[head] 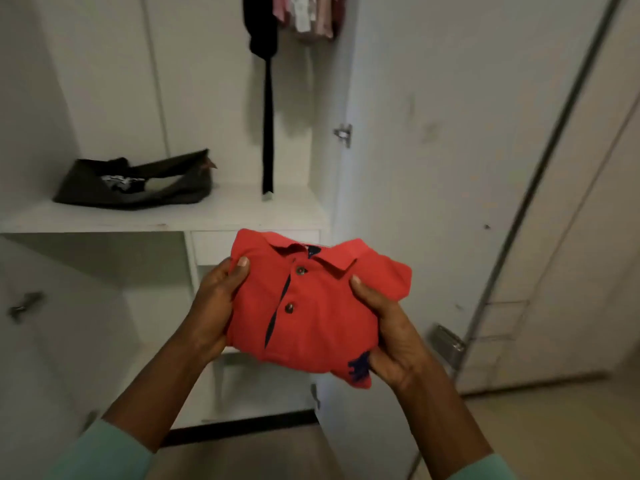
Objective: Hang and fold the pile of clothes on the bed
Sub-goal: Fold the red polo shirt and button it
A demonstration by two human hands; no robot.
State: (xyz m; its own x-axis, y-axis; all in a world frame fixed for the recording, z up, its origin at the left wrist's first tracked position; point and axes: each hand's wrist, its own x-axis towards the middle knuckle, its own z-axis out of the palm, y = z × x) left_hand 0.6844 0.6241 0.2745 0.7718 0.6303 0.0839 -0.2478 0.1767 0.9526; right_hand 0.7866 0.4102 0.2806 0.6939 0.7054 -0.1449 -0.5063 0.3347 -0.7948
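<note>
**Item.** Folded red polo shirt (pixel 311 306), collar up and placket buttoned, is carried in the air in front of an open white wardrobe. It is at the centre of the view, below the level of the shelf (pixel 221 211). The bed and the pile are not in view.

**Hands.** The left hand (pixel 214 306) grips the shirt's 9 o'clock edge. The right hand (pixel 391 334) grips its 4 o'clock edge. Each is clamped on the cloth with the thumb on top, and the fingers pass underneath out of sight.

**Surroundings.**
- At 10 o'clock from the shirt, a flattened dark bag or garment (pixel 131 183) lies on the shelf. I cannot tell which it is.
- At 12 o'clock a black strap (pixel 267 133) hangs down, its tip near the shelf.
- Pink and white hung clothes (pixel 308 15) show at the top edge.
- At 3 o'clock stands the wardrobe door (pixel 450 168).

**Risks (judgement).**
- The corner at 5 o'clock sags free below the right hand. A loosened grip there would probably let the fold open.
- Sliding the shirt onto the shelf could catch the hanging strap or push against the dark item and rumple the fold.

**Markings.**
- A dark blue embroidered emblem (pixel 358 367) sits on the sagging corner. It is too blurred to read.
- A dark neck label (pixel 313 251) is also unreadable.
</note>
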